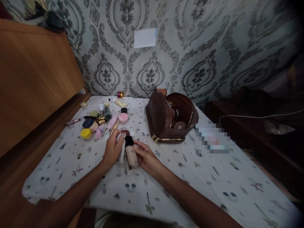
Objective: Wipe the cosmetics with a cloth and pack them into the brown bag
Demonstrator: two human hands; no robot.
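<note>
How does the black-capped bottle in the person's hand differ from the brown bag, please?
The bottle is small and beige below its cap; the bag is far larger and mostly brown. The bottle is capped; the bag gapes open. The right hand holds the bottle; the bag rests on the patterned cloth, untouched.

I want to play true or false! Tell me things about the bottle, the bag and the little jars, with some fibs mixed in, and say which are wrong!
1. The right hand touches the bottle. True.
2. The bottle has a yellow top. False: its cap is black.
3. The brown bag is open. True.
4. The pink jar is inside the bag. False: it is on the tablecloth.
5. The yellow-lidded jar is left of the bag. True.
</note>
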